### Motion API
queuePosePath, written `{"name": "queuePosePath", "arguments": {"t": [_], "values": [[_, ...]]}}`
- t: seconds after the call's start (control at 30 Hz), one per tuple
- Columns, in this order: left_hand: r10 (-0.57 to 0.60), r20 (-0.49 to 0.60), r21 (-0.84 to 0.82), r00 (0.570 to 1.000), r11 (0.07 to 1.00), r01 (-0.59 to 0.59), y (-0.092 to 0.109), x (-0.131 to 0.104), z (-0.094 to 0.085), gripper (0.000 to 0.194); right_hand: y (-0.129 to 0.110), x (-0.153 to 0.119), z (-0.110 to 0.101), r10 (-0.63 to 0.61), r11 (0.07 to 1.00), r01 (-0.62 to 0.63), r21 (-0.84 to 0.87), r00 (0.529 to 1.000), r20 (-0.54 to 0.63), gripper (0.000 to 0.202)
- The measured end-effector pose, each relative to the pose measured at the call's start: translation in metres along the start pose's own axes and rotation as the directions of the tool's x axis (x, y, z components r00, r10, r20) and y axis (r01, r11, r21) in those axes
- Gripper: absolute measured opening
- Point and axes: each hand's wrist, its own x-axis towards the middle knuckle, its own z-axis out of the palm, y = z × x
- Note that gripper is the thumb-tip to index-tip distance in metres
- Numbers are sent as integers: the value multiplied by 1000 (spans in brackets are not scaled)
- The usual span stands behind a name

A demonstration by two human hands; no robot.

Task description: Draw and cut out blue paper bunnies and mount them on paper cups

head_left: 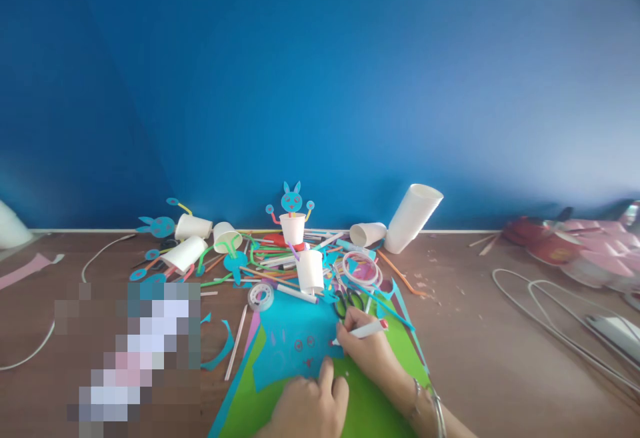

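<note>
Nearest the camera, the left hand (307,406) lies flat with fingers loosely curled, pressing down on the blue paper (295,345) where it overlaps the green sheet (370,405) on the desk (475,358). Just above it, the right hand (367,348) is closed around a white marker (361,332) with a red cap end, its tip touching the blue paper beside small red marks already drawn there. A bracelet sits on the right wrist.

To draw these small marks cleanly, the holding hand should probably sit close to the pen tip, so the thin paper cannot slide or buckle, and the strokes are best kept short with light pressure. The wrist could well smear fresh ink if it drags over the marks.

Behind the paper lie green-handled scissors (349,301), a roll of clear tape (261,296) and an upturned white cup (311,271). Further back a cup (293,228) carries a blue paper rabbit (291,199) with straw arms, among scattered straws and more cups.
</note>
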Motion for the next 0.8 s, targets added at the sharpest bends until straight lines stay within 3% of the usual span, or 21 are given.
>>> {"name": "queuePosePath", "arguments": {"t": [0.8], "values": [[-21,-7,14,1000,1000,21,1,-1,-1,16,0,1,0,7,1000,-7,23,1000,28,23]]}}
